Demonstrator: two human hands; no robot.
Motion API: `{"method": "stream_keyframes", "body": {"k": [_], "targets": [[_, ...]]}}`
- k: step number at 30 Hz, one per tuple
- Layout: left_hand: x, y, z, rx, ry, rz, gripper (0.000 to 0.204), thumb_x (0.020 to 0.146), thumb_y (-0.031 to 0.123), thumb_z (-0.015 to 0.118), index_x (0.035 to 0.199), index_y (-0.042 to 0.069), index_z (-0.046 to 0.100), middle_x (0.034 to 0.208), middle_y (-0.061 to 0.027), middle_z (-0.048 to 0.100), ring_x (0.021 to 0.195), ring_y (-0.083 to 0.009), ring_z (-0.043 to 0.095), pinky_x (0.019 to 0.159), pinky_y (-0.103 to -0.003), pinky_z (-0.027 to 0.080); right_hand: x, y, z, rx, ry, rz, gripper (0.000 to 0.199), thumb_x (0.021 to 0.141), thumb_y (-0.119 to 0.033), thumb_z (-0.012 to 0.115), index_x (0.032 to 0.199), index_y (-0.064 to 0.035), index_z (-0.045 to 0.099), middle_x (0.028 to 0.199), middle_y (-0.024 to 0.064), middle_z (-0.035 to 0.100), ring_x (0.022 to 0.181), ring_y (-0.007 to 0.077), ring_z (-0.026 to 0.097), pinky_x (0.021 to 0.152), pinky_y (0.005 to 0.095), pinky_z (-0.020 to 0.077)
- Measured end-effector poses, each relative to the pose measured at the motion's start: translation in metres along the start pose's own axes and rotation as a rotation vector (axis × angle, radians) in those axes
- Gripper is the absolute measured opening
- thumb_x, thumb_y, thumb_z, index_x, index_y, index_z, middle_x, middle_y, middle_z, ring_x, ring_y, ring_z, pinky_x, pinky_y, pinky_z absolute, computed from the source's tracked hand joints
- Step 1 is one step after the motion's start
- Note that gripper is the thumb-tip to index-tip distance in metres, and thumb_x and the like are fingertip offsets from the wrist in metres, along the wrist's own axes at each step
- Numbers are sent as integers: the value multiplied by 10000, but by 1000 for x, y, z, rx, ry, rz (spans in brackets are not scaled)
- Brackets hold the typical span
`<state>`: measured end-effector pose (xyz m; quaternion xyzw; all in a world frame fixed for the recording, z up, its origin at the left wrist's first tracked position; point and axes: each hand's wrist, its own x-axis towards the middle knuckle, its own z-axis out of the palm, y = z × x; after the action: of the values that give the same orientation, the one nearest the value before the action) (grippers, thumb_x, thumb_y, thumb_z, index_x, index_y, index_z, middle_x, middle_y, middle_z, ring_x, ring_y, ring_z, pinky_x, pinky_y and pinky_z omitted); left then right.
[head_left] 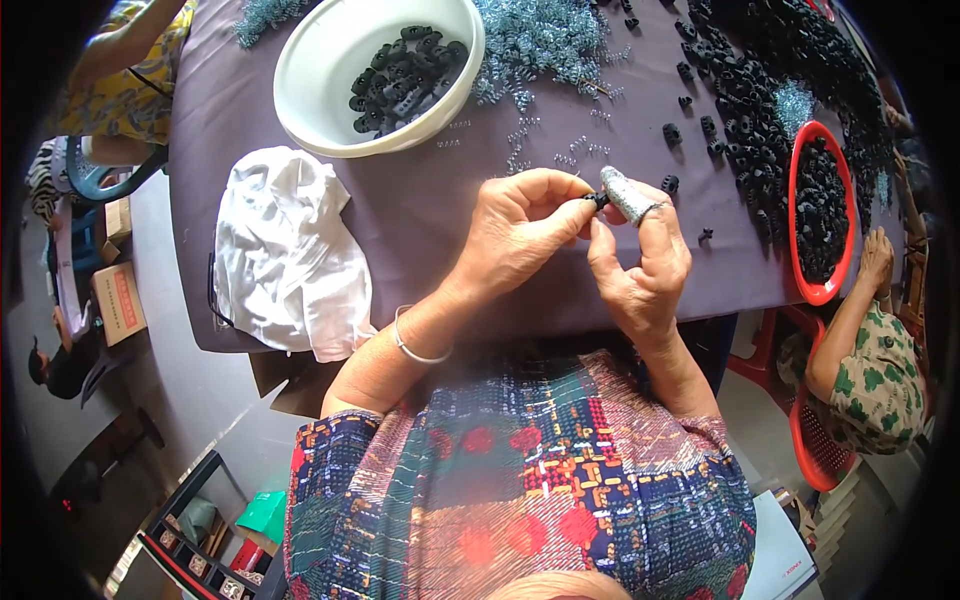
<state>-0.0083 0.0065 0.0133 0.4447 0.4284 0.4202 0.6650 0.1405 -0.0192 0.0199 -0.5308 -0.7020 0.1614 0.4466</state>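
My left hand (520, 225) pinches a small black plastic clip-like part (597, 200) between thumb and forefinger, just above the purple-grey tablecloth (420, 235). From the other side, my right hand (645, 265) closes in on the same part with thumb and forefinger. A grey cover (625, 195) wraps that forefinger. Whether a spring sits in the part is hidden by the fingers. Beyond my hands lie a few loose metal springs (580, 152). Single black parts (670, 184) are scattered to the right of them.
A white bowl (300, 115) holding black parts stands far left, beside a heap of springs (545, 45). White cloth (290, 245) lies at the left edge. Many black parts (745, 130) spread rightward around a red basket (797, 240). Another person's hand (877, 258) rests near it.
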Motion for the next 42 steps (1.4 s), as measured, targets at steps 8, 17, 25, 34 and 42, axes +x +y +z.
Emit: {"method": "stream_keyframes", "body": {"k": [8,17,25,34,42], "targets": [[0,-2,-1,-112,-53,-101,162,886,85,648,1012,-18,648,865,-60,683,756,-99,644,662,-233,530,-1,1,-6,275,-13,351,209,844,33,628,1051,26,649,884,79,660,778,124,625,713,250,505],[-3,-2,3,168,-52,39,131,889,36,621,1002,-31,626,858,-44,640,736,-91,618,653,-222,513,9,15,-24,667,-170,694,169,860,-11,654,1029,4,665,903,38,684,809,91,627,726,218,517],[-3,-9,4,310,-45,210,122,869,-4,619,987,-31,616,837,-74,607,695,-108,605,596,-249,487,16,27,-31,764,-334,771,161,850,-40,673,1007,-4,669,855,32,682,723,79,620,647,206,515],[-1,-16,6,433,13,306,97,852,-24,618,949,-17,624,774,-52,626,688,-97,598,606,-233,473,17,28,-27,609,-378,691,157,851,-49,675,998,3,659,822,29,675,709,68,612,623,199,507],[3,-22,4,488,15,489,131,793,-50,657,916,-36,616,796,-118,633,701,-195,630,616,-282,483,20,22,-31,493,-426,616,130,868,-38,641,987,10,661,789,26,669,684,67,605,611,204,495]]}}
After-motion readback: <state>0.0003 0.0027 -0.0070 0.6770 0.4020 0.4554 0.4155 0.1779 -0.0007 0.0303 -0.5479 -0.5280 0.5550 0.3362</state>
